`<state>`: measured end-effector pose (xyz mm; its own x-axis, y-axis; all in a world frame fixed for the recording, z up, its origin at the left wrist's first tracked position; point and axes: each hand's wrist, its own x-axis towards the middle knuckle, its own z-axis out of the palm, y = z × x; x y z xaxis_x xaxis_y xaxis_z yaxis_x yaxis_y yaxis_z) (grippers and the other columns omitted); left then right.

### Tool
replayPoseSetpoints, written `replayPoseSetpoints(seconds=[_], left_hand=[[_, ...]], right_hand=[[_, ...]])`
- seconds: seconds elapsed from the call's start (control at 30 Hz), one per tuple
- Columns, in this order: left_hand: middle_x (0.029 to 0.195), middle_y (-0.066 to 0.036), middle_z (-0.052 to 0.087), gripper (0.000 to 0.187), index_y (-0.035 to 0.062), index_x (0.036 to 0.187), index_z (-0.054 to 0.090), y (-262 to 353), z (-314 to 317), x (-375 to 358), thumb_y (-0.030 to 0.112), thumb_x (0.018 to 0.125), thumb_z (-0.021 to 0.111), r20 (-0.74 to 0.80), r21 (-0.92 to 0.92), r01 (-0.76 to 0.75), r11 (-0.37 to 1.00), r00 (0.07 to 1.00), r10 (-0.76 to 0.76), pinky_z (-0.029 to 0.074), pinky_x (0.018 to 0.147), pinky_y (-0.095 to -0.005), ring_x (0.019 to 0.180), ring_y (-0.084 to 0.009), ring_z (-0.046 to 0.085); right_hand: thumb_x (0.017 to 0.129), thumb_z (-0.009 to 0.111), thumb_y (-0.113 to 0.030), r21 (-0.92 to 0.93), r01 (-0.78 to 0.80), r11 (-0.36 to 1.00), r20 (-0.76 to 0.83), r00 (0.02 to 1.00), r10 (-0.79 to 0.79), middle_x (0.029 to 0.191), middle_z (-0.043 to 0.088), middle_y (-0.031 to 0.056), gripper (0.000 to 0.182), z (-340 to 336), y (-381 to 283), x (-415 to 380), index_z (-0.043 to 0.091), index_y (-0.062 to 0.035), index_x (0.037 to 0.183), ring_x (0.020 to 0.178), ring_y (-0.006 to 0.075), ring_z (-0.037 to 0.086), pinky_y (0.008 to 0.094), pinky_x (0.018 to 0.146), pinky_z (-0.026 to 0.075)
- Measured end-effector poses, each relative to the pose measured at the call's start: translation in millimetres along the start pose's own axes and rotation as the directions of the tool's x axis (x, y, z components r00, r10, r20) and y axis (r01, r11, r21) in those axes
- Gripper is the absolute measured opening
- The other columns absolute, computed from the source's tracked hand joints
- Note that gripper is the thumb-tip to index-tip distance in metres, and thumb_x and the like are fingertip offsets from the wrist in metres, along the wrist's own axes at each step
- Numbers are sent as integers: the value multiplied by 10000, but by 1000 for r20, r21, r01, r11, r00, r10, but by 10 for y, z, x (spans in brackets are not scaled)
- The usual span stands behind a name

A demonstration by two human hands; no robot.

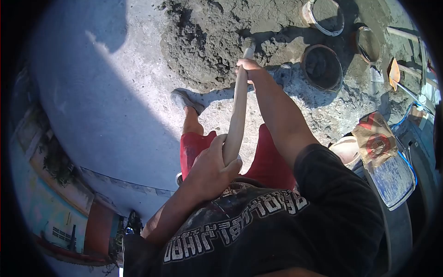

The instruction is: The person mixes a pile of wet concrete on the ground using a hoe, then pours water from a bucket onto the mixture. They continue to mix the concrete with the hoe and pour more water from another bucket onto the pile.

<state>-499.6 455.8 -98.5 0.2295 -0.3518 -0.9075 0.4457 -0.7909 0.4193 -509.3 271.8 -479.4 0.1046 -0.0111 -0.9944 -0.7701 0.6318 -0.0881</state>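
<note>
A long wooden-handled tool (237,106) slants away from my body toward a wet grey mortar heap (198,51). Its far end meets the mortar, and mud and shadow hide the shape of its head. My left hand (214,161) is wrapped round the near end of the handle, close to my waist. Farther along, near the heap, my right hand (249,67) is closed round the same handle.
Beyond my right arm stand a dark bucket (321,48), a white-rimmed bucket (308,16) and another bucket (360,46). An orange blade (393,74) on a pole lies farther right. A torn paper bag (376,141) rests at the lower right. My shoe (184,100) is beside the heap.
</note>
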Motion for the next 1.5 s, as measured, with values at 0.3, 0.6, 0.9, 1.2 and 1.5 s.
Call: replayPoseSetpoints(seconds=[0.3,0.6,0.9,1.2,1.5], left_hand=[[946,-160,602,580,31,1272,478,1383,372,-602,322,819,693,303,-206,-567,797,738,603,484,794,-383,868,-289,622],[966,-185,592,655,53,1310,441,1416,228,-1024,205,729,703,521,-211,-674,708,536,664,492,795,-431,860,-361,616],[913,-127,659,220,114,991,621,-1006,140,1308,124,772,639,123,706,-216,675,975,184,508,781,-443,917,-355,628],[882,-148,669,250,110,910,644,-2096,482,1972,82,679,735,-196,502,-95,860,955,220,512,739,-424,849,-356,652],[870,-157,673,198,116,934,637,-2026,594,2302,144,747,698,-266,525,11,851,952,152,515,704,-460,827,-372,655]], right_hand=[[884,514,-132,140,66,988,328,939,-109,772,582,145,199,-1138,-569,-1224,416,-25,1021,566,249,581,374,532,522],[868,546,-123,332,295,896,-133,955,-265,730,550,111,184,-2173,-749,-2746,450,-8,974,578,226,565,359,526,516],[800,654,-43,259,619,741,-691,655,-305,820,556,137,345,-2204,35,-1048,461,70,1063,690,270,617,414,629,534],[787,625,-2,368,691,622,-686,653,-319,960,513,131,513,-1924,469,-1377,339,-2,1213,767,281,636,397,662,582],[724,644,-46,317,550,773,-667,709,-230,898,556,143,529,-2043,341,-69,412,90,1179,711,250,612,389,619,527]])
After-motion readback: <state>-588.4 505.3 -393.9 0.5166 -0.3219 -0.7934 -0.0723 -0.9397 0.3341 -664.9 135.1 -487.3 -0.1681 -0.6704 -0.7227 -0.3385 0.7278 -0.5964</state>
